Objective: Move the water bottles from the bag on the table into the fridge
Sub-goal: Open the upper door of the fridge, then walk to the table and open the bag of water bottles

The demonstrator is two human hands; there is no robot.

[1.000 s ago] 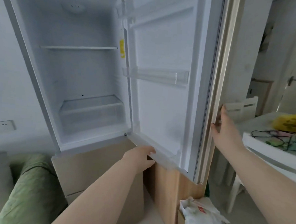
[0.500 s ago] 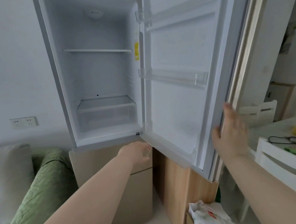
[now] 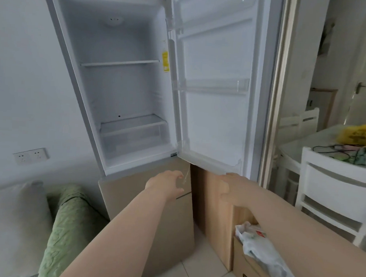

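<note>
— Where are the hands?

— The left hand (image 3: pixel 166 183) is under the open fridge (image 3: pixel 125 87), fingers curled, holding nothing. The right hand (image 3: pixel 234 189) is just below the fridge door (image 3: pixel 213 118), fingers loose, thumb out.

— And the water bottles?

— None can be seen. A yellow bag (image 3: pixel 359 133) sits on the table (image 3: pixel 293 147), far right.

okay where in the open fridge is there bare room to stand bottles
The glass shelf, the drawer lid below it and the door's middle rack are all bare. The crowded spot is the table, under the yellow bag and cables.
</note>
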